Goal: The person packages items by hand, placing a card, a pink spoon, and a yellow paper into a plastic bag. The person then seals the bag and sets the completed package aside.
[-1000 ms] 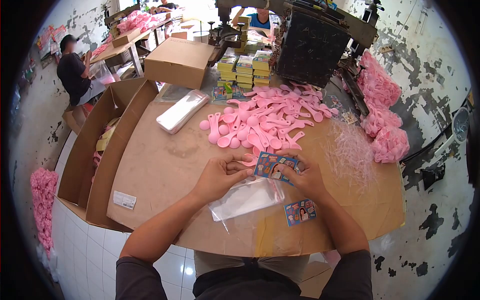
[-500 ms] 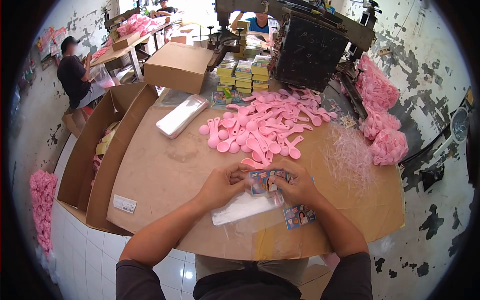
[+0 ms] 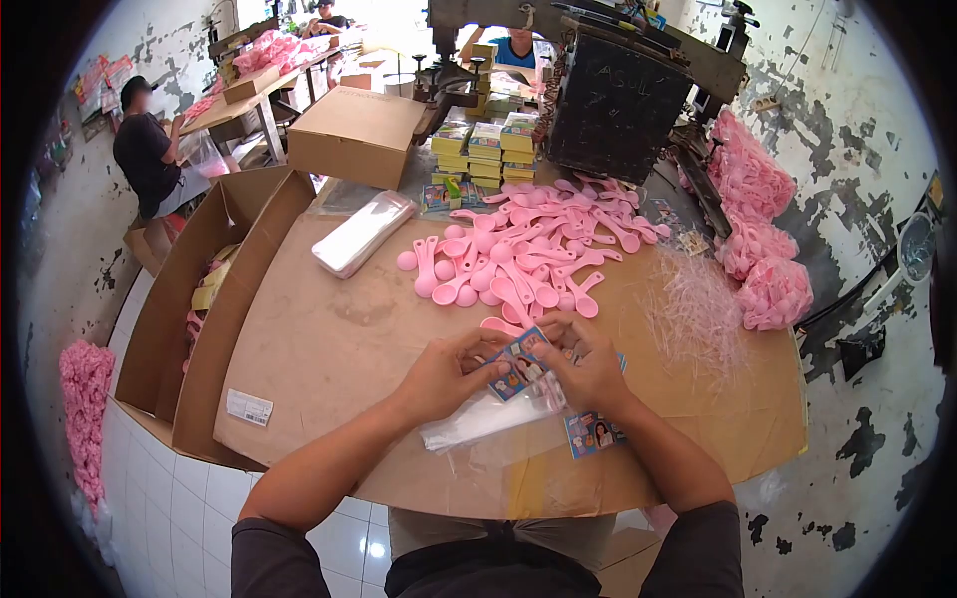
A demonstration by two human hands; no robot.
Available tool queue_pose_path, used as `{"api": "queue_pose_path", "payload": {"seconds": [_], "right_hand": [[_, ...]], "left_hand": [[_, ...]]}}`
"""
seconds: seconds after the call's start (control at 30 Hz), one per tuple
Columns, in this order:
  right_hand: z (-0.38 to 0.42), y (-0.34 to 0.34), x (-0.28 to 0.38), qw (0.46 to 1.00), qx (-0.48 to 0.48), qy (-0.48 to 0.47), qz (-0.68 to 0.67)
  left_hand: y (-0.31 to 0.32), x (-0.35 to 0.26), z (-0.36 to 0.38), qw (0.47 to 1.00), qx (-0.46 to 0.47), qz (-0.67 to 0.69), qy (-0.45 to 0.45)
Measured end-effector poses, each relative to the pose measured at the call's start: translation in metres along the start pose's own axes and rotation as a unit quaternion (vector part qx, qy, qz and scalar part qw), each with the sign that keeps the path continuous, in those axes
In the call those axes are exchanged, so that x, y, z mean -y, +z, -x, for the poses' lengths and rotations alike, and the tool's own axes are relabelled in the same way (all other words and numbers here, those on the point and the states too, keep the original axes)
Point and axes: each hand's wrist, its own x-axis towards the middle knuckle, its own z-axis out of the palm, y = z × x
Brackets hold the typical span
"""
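A blue printed card (image 3: 518, 365) is held tilted between both hands above the cardboard-covered table. My left hand (image 3: 451, 371) pinches its lower left edge, and my right hand (image 3: 580, 361) grips its upper right corner with the thumb on the face. Beneath them lies a stack of clear plastic bags (image 3: 488, 419). More printed cards (image 3: 595, 434) rest under my right wrist. Just beyond my fingers spreads a heap of pink plastic spoons (image 3: 518, 249), the nearest ones close to my fingertips.
A bundle of plastic bags (image 3: 364, 233) lies at the left, near an open carton (image 3: 239, 309) and a closed box (image 3: 357, 125). Stacked cards (image 3: 485, 149) and a black machine (image 3: 620, 100) stand behind the spoons. Plastic strips (image 3: 698, 309) lie right. A person (image 3: 150, 149) sits far left.
The card has turned from nearly level to a slant, its right end higher, and has shifted slightly. Both hands have moved a little with it.
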Motion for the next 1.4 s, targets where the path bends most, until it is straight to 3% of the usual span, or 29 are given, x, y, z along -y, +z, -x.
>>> {"api": "queue_pose_path", "payload": {"seconds": [0.13,0.23,0.33,0.43,0.53,0.63,0.67,0.77,0.97,1.07,1.17,1.27,1.37,1.4], "right_hand": [[-0.001,-0.004,0.004,1.000,0.013,0.001,0.005],[-0.003,-0.004,0.024,0.974,0.095,-0.094,0.182],[-0.001,0.002,0.028,0.965,0.111,-0.128,0.200],[-0.001,-0.006,0.040,0.964,0.056,-0.130,0.225],[0.000,-0.018,0.065,0.897,0.317,-0.095,0.293],[0.011,-0.002,0.064,0.853,0.421,-0.066,0.301],[0.017,0.001,0.052,0.845,0.416,-0.104,0.319],[0.014,0.004,0.054,0.854,0.399,-0.080,0.325],[0.011,0.007,0.035,0.885,0.302,-0.176,0.308],[-0.004,-0.007,0.051,0.927,0.267,-0.117,0.237],[-0.032,-0.026,0.034,0.933,0.090,-0.090,0.337],[-0.043,-0.016,0.022,0.899,0.080,-0.060,0.426],[-0.047,0.001,0.024,0.905,0.038,0.028,0.422],[-0.048,0.002,0.022,0.909,0.028,0.017,0.415]], "left_hand": [[-0.002,0.000,-0.001,0.999,-0.034,0.036,0.000],[-0.002,-0.001,0.000,0.999,-0.032,0.041,-0.004],[-0.004,0.001,-0.001,0.999,-0.032,0.006,-0.003],[-0.008,-0.002,-0.002,0.998,-0.063,0.002,-0.008],[-0.018,-0.006,-0.004,0.995,-0.094,0.025,-0.005],[-0.020,-0.001,-0.009,0.990,-0.123,0.062,0.028],[-0.021,0.000,-0.009,0.989,-0.128,0.071,0.030],[-0.025,-0.003,-0.010,0.985,-0.144,0.089,0.024],[-0.025,-0.005,-0.010,0.979,-0.145,0.146,0.001],[-0.029,-0.005,-0.009,0.976,-0.148,0.160,-0.025],[-0.030,-0.004,-0.009,0.971,-0.167,0.166,-0.037],[-0.031,-0.006,-0.011,0.972,-0.173,0.159,-0.021],[-0.028,-0.009,-0.008,0.974,-0.168,0.151,0.011],[-0.028,-0.006,-0.009,0.974,-0.164,0.153,0.014]]}}
